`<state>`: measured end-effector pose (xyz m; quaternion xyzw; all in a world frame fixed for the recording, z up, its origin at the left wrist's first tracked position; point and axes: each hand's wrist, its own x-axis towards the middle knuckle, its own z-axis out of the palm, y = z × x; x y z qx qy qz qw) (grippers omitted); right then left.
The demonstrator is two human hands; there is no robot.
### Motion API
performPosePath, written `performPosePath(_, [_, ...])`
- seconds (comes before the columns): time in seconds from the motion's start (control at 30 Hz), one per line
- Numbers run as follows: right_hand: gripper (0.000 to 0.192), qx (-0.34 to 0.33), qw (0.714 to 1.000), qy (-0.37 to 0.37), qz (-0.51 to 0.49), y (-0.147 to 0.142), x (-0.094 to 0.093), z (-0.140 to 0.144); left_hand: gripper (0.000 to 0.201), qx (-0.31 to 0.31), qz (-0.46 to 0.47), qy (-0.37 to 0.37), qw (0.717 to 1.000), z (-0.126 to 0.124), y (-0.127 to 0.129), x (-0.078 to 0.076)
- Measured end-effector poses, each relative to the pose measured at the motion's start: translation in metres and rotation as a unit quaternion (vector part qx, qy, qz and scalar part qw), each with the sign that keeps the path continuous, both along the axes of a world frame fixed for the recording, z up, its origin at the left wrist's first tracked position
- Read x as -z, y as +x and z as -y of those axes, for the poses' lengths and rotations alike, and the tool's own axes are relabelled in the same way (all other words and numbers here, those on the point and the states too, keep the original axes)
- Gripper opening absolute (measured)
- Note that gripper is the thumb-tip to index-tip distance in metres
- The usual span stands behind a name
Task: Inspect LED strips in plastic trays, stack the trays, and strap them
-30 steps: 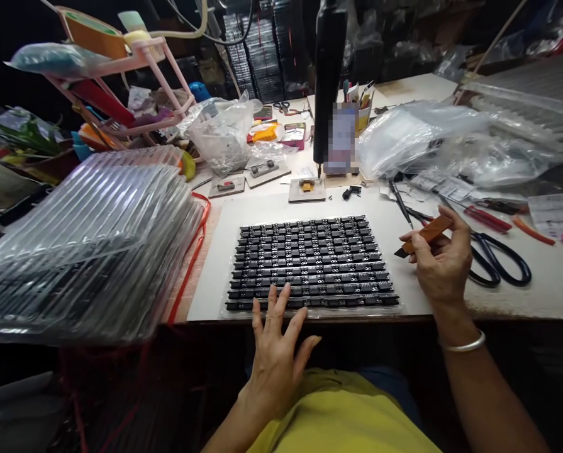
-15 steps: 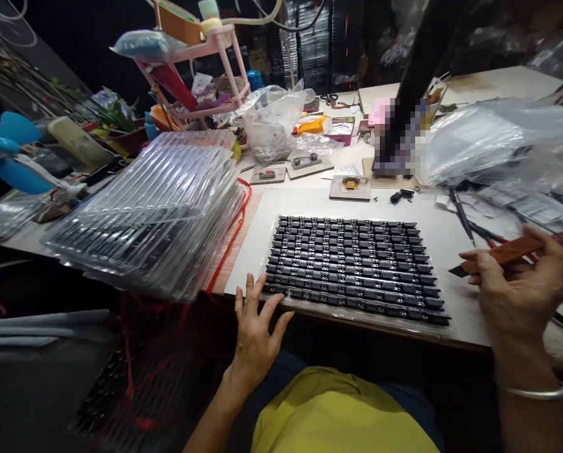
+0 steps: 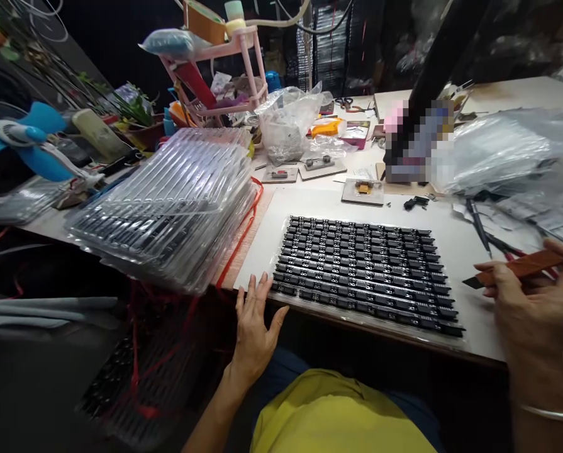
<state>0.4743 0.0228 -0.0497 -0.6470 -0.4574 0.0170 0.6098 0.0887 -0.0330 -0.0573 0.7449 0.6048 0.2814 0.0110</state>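
Note:
On the white board at the table's front lies a clear plastic tray with rows of small black electronic parts. My left hand is open at the tray's near left corner, fingers stretched over the table edge and thumb spread apart. I cannot tell whether its fingertips touch the tray. To the right of the tray, my right hand is closed around a knife with a flat reddish-brown handle. Its dark slanted tip points left, toward the tray, apart from the parts.
Stacked clear trays stand at left, beside a red strap and a blue fan. Small fixtures and loose black pieces lie behind the tray. Plastic bags and a soldering-iron-like tool are at right.
The view has swung slightly left, so most things appear farther right. My left hand's fingers have drawn closer together and slid a little off the tray's corner. The knife stays in my right hand.

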Motion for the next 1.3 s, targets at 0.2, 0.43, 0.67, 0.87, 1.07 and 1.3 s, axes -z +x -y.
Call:
performPosePath(0.2, [0.077,-0.009,1.000,-0.002,-0.003,-0.001,0.000,0.000,0.059,0.008,-0.015,0.011,1.000,0.001,0.004,0.003])
performPosePath(0.43, [0.076,-0.010,1.000,-0.006,0.005,-0.003,-0.004,0.001,0.058,0.003,-0.007,0.022,1.000,0.000,0.007,0.004])
performPosePath(0.67, [0.070,-0.018,1.000,0.007,-0.005,-0.006,-0.006,0.004,0.046,0.098,-0.021,0.031,0.994,0.002,0.027,-0.009])
performPosePath(0.87, [0.067,-0.019,1.000,-0.006,-0.010,-0.008,-0.009,0.006,0.036,0.197,-0.040,0.011,0.980,0.005,0.059,-0.015])
performPosePath(1.07, [0.067,-0.018,0.999,-0.024,-0.020,-0.010,-0.013,0.008,0.035,0.167,-0.012,0.025,0.986,-0.003,0.052,-0.014])
performPosePath(1.3, [0.067,-0.002,0.998,-0.057,-0.029,-0.014,-0.016,0.011,0.063,0.021,-0.004,-0.024,1.000,-0.027,0.007,-0.014])
